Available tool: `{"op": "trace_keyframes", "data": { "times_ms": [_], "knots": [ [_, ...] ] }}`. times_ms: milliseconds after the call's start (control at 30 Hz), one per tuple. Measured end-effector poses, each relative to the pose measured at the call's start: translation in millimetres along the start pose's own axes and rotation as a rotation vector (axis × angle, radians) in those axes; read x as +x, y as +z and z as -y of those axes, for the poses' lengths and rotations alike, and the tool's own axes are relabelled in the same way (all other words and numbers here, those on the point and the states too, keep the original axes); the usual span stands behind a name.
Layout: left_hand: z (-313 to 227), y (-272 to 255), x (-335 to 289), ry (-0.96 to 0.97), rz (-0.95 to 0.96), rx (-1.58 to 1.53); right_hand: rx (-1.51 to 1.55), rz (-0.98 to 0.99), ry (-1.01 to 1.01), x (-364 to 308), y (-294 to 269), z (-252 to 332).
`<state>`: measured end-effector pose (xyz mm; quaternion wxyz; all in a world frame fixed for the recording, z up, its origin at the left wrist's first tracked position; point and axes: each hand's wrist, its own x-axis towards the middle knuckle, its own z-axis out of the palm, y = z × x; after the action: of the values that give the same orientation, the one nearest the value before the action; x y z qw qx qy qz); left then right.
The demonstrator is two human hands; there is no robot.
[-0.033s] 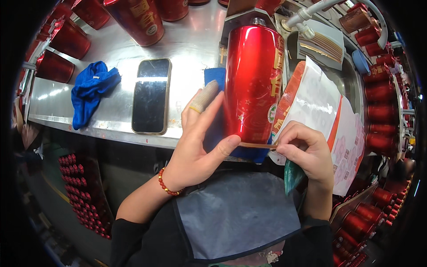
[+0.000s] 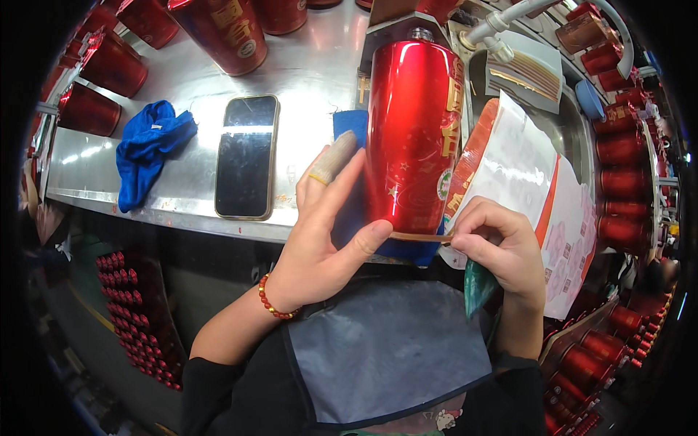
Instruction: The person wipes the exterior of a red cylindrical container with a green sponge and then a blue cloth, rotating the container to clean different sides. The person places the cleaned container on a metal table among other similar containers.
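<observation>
A large glossy red bottle (image 2: 407, 138) with a bare threaded neck lies on a blue cloth (image 2: 350, 125), its base toward me. My left hand (image 2: 323, 225) steadies it from the left, fingers stretched along its side and thumb at the base edge. One finger wears a pale fabric finger cover (image 2: 333, 158). Across the base edge runs a thin brown strip (image 2: 422, 237). Its right end is pinched between thumb and forefinger of my right hand (image 2: 503, 243). Below that hand hangs something green and pointed (image 2: 480, 287), partly hidden by it.
A phone (image 2: 247, 158) and a crumpled blue cloth (image 2: 150, 154) lie on the metal table (image 2: 305, 80). Printed sheets (image 2: 520, 160) lean at the right, beside a sink (image 2: 578, 131) with a pipe (image 2: 502, 25). More strips on a sheet (image 2: 527, 76) and several red bottles surround the workplace.
</observation>
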<state>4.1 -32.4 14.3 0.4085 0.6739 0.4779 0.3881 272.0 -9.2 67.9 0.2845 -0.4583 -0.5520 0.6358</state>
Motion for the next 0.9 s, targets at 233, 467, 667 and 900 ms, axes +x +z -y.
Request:
{"op": "trace_keyframes", "data": {
  "times_ms": [233, 467, 667, 900],
  "knots": [
    [1.7, 0.6, -0.3, -0.010, 0.014, -0.035, 0.011, -0.025, 0.017, 3.2, 3.1, -2.2],
    [0.9, 0.8, -0.5, -0.015, 0.018, -0.024, -0.001, -0.023, 0.038, 5.0, 4.2, -4.7],
    [2.1, 0.8, -0.5, -0.019, 0.018, -0.026, 0.005, -0.019, 0.044, 5.3, 4.4, -4.7],
    [3.9, 1.3, -0.9, -0.009, 0.011, -0.023, 0.004, -0.026, 0.096, 7.5, 5.5, -5.5]
  ]
}}
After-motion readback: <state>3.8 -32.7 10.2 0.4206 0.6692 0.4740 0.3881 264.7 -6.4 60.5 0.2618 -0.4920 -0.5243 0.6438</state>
